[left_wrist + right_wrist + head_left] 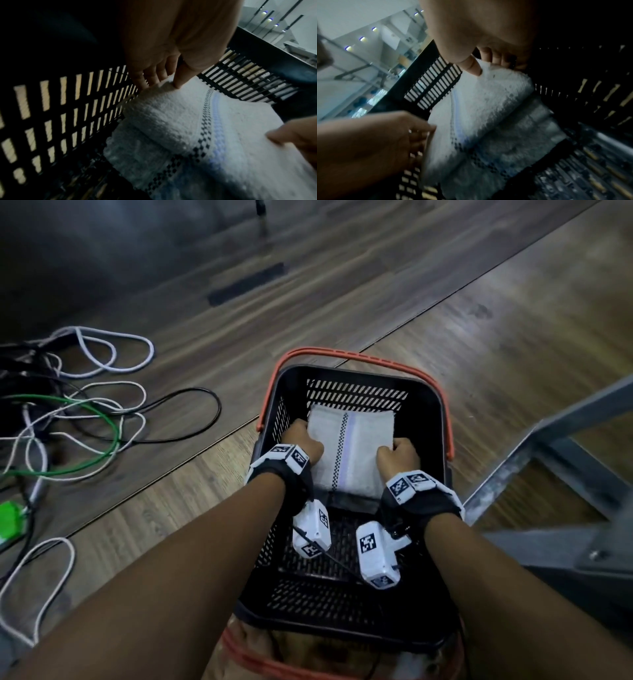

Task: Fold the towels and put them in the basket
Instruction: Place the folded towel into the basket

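Both forearms reach forward from the bottom of the head view, each wrist strapped with a black band carrying white marker-tagged camera blocks. Beyond them, the left hand (301, 441) and the right hand (399, 455) are inside the black plastic basket (431, 412), each gripping one side of a folded white towel (352, 453).

From the left wrist view, the left hand's thumb (181, 78) presses on top of the towel's edge while the fingers (145, 79) curl underneath it — a pinch on the left side of the fold. The right wrist view shows the same on the other side: thumb (473, 66) on top, fingers (496, 59) tucked below the right edge.

That towel has a dark checkered line and a pale blue stripe running down its middle. It sits in the far half of the basket, close to the slotted far wall, tilted so the near edge is lower. Beneath it, in the wrist views, lies another folded towel (137, 151) with the same checkered trim, resting on the basket floor.

An orange handle (342, 356) arcs over the basket's far rim. The basket stands on a wood-grain floor (479, 330). To the left lies a tangle of white, black and green cables (85, 419); to the right, a grey metal frame (548, 446).
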Action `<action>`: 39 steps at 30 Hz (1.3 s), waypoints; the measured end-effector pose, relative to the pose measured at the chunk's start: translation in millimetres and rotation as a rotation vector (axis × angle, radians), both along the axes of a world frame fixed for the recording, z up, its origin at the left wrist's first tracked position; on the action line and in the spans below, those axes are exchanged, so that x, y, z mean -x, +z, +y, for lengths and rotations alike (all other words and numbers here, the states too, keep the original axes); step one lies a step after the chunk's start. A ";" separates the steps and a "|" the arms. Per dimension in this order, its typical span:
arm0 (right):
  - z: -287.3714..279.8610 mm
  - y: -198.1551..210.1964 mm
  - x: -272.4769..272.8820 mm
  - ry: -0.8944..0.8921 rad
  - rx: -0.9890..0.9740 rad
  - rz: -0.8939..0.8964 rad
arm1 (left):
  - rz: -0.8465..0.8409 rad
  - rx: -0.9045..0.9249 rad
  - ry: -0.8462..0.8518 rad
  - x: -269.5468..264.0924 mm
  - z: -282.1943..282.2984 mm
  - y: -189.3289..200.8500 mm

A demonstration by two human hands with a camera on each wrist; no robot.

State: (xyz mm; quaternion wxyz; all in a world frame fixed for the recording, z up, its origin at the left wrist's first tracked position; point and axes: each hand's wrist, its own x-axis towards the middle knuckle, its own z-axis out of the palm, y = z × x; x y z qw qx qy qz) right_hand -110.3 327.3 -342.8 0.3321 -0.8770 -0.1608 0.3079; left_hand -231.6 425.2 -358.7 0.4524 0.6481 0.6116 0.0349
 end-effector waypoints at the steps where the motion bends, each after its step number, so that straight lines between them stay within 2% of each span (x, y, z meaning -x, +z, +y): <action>1: -1.1 0.6 3.1 0.043 0.002 -0.092 | 0.012 -0.029 -0.011 -0.1 -1.8 3.4; 5: -2.6 -5.3 16.8 0.405 0.006 -0.636 | 0.092 -0.335 -0.209 -6.5 -14.9 5.0; 7: -2.5 -15.2 19.7 0.540 0.066 -0.735 | 0.164 -0.389 -0.326 -10.4 -23.5 -2.7; 10: -6.6 -38.4 18.9 0.604 0.220 -0.712 | 0.273 -0.347 -0.453 -12.2 -31.9 -25.0; 13: -7.9 -59.7 20.8 0.578 0.216 -0.675 | 0.331 -0.437 -0.527 -9.4 -31.3 -44.8; 18: -9.6 -83.7 28.5 0.488 0.119 -0.720 | 0.280 -0.602 -0.493 -4.5 -32.9 -72.0; 21: -10.3 -90.3 27.0 0.484 0.067 -0.744 | 0.242 -0.575 -0.483 -4.4 -31.0 -76.5; 24: -8.8 -81.3 25.6 0.506 0.097 -0.705 | 0.257 -0.510 -0.493 -8.2 -31.3 -65.7; 28: -13.2 -42.4 20.8 0.668 0.296 -0.492 | 0.464 -0.307 -0.610 -4.4 -34.2 -31.7; 31: -29.0 16.5 23.1 0.775 0.391 -0.244 | 0.583 -0.141 -0.776 13.1 -43.3 23.7; 33: -51.9 67.5 34.1 0.853 0.429 -0.180 | 0.555 -0.138 -0.858 29.0 -56.5 65.8; 35: -81.2 123.5 47.5 0.948 0.445 -0.148 | 0.538 -0.150 -0.861 46.8 -72.3 115.3; 39: -149.8 244.9 63.6 0.953 0.360 -0.160 | 0.451 -0.312 -0.900 71.4 -113.7 236.5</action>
